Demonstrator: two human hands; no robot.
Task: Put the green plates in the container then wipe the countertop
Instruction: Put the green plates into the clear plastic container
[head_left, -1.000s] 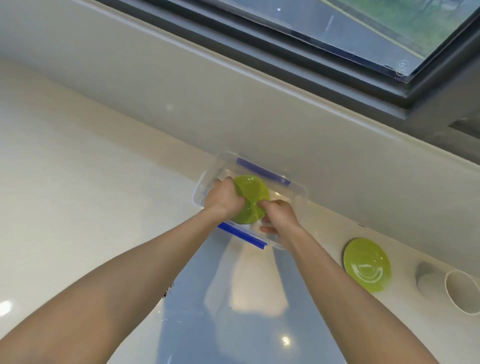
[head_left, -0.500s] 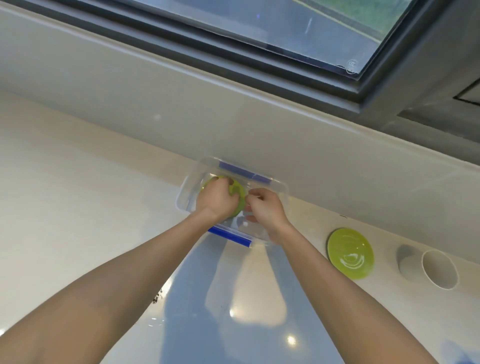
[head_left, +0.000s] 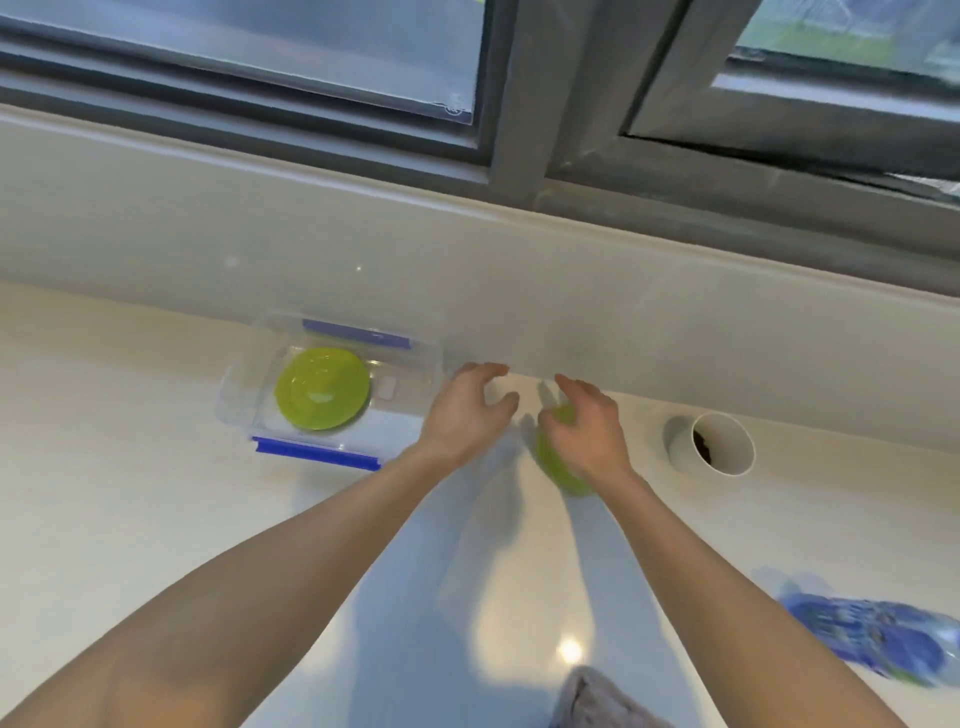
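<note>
One green plate lies flat inside the clear container with blue clips at the far left of the pale countertop, as a person reaches for the second green plate, which lies on the counter to the container's right. The right hand hangs over that plate with fingers loosely curved; whether it already touches or grips the rim cannot be told through the blur. The left hand, fingers spread and holding nothing, hovers between container and plate.

The glossy surface could let the plate slide away from a shallow grasp, and a hurried swing could knock the white cup standing just right of it.

The counter runs beneath a grey-framed window. A blue patterned item lies near right; a grey cloth sits at the near edge.
</note>
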